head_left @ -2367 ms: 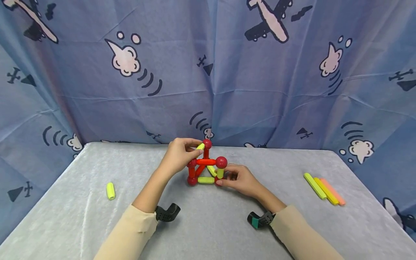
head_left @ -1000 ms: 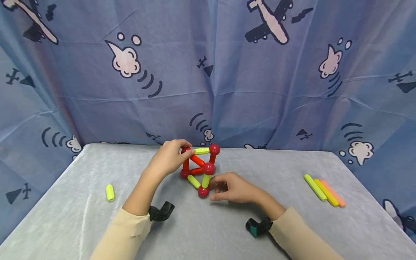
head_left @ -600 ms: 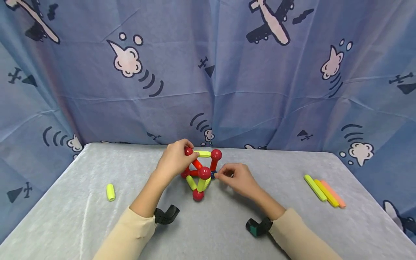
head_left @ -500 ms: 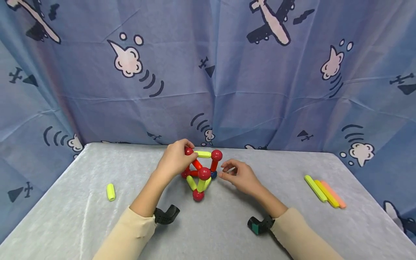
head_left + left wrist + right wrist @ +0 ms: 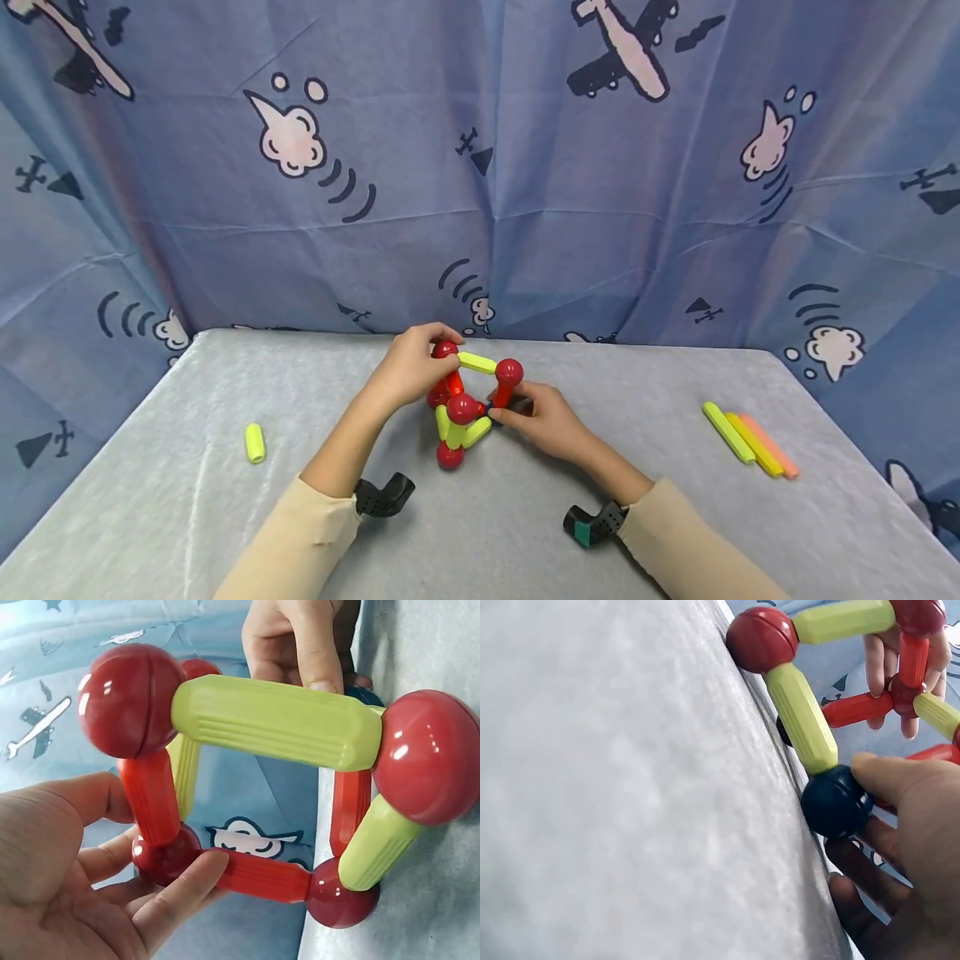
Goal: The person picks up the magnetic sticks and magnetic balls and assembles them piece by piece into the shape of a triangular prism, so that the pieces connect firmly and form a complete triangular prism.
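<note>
A cube-like frame of magnetic rods and balls (image 5: 456, 435) stands on the table, joined from red and yellow-green rods. My left hand (image 5: 411, 367) grips a dark red ball (image 5: 166, 855) at the frame's upper far-left corner. At the lower right corner, my right hand (image 5: 551, 419) pinches a dark blue ball (image 5: 838, 802) between thumb and fingers. A yellow-green rod (image 5: 802, 716) runs from the blue ball to a red ball (image 5: 763, 639) resting on the table. Another red ball (image 5: 462, 408) tops the near corner. Fingers hide part of the blue ball in the head view.
One short yellow-green rod (image 5: 255, 443) lies alone on the grey table cover (image 5: 150, 500) at the left. On the right, a long yellow-green rod (image 5: 728, 432), a yellow rod (image 5: 753, 443) and an orange rod (image 5: 770, 446) lie side by side. A blue printed curtain (image 5: 420, 167) hangs behind.
The frame has been turned, bringing the dark blue ball to the right side. My right hand left a lower red ball, stood apart from the frame, and now holds the blue ball.
</note>
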`<move>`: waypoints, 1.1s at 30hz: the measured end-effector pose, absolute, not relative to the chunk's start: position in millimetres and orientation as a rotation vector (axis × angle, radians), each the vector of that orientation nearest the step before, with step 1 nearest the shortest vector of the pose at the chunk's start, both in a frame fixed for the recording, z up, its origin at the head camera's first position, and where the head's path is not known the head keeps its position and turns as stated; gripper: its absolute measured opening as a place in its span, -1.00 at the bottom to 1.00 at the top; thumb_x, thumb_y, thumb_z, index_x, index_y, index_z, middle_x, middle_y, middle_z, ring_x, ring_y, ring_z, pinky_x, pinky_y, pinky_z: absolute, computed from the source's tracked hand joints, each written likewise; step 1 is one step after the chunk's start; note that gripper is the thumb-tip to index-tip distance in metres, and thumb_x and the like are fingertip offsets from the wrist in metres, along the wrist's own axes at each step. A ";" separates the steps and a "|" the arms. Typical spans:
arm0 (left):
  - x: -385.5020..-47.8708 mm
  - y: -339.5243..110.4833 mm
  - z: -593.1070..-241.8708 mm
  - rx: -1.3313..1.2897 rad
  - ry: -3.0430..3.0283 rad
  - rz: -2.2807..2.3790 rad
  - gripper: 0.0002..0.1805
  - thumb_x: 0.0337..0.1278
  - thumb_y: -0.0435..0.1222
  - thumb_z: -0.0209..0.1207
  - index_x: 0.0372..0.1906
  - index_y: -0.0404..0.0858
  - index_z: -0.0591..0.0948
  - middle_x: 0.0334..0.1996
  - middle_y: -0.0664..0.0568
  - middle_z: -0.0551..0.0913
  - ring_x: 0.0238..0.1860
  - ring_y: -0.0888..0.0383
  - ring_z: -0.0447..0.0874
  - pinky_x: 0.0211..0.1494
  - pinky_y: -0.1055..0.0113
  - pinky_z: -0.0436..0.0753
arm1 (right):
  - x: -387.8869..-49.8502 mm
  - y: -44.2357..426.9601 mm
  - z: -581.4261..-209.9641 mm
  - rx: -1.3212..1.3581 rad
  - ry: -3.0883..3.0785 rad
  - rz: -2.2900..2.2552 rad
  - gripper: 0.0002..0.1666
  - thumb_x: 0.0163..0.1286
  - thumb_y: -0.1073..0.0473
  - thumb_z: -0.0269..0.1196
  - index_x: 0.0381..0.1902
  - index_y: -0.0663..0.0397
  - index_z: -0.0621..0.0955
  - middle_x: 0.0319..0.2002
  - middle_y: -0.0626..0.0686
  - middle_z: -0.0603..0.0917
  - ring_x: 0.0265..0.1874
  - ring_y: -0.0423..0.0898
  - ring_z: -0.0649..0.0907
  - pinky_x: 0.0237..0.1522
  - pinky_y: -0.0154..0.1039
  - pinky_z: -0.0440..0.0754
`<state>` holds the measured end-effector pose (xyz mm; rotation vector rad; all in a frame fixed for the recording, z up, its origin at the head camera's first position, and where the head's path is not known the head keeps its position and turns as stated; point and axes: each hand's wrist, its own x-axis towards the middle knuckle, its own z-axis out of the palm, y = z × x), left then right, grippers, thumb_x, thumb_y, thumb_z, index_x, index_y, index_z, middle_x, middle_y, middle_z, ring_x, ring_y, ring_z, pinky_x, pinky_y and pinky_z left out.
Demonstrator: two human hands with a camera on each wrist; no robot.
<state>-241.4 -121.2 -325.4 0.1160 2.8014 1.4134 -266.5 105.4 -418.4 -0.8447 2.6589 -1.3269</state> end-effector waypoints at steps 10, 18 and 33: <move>-238.7 -118.6 -324.4 0.198 2.843 1.151 -0.44 0.20 -0.16 0.31 0.30 -0.16 0.53 -0.17 -0.05 0.65 -0.27 0.07 0.60 -0.30 0.32 0.61 | -261.8 104.7 -414.0 -0.946 2.687 -1.279 -0.81 0.31 0.11 0.41 -0.16 0.03 0.70 -0.31 -0.03 0.74 -0.41 -0.16 0.60 -0.34 -0.36 0.59; -241.6 -123.1 -323.8 0.236 2.810 1.160 -0.45 0.24 -0.32 0.18 0.35 -0.20 0.49 -0.08 -0.10 0.63 -0.29 0.08 0.56 -0.33 0.36 0.53 | -260.3 103.6 -412.7 -0.969 2.684 -1.279 -0.84 0.32 0.12 0.40 -0.17 0.01 0.69 -0.32 -0.03 0.73 -0.39 -0.20 0.61 -0.30 -0.36 0.61; -222.6 -157.8 -308.6 0.158 2.945 0.964 -0.46 0.40 -0.05 0.17 0.37 -0.15 0.50 0.35 -0.12 0.53 0.30 -0.15 0.55 0.28 -0.14 0.59 | -265.6 104.8 -424.0 -0.810 2.740 -1.331 -0.82 0.29 0.08 0.43 -0.23 0.01 0.68 -0.44 -0.03 0.66 -0.46 -0.19 0.55 -0.38 -0.36 0.53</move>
